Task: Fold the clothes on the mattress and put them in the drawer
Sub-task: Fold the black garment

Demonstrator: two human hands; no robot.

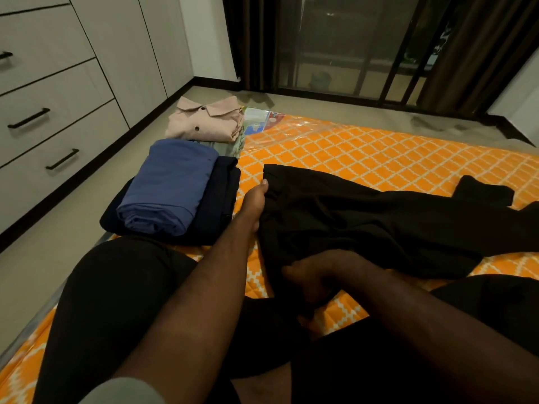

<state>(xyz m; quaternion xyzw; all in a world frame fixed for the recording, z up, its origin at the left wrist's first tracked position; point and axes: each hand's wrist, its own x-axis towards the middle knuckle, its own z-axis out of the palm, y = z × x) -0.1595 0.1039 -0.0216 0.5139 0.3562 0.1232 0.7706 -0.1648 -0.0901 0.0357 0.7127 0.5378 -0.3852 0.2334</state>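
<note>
Centrally on the mattress [350, 147] lay a black garment [364, 211]: left hand [255, 199] pinched its left edge, right hand [318, 275] clutched its near part; folded clothes [169, 188] lined the mattress's left edge.

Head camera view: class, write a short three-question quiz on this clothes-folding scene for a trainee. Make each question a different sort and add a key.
1. True or false: the drawers on the left stand open.
2. Which folded piece lies on top of the navy garment? A. white towel B. blue garment C. red jumper
3. Fill in: the left grip and the right grip both hold the ___ spread on the mattress.

Key: 1 false, all are shut; 2 B; 3 black garment.
</note>
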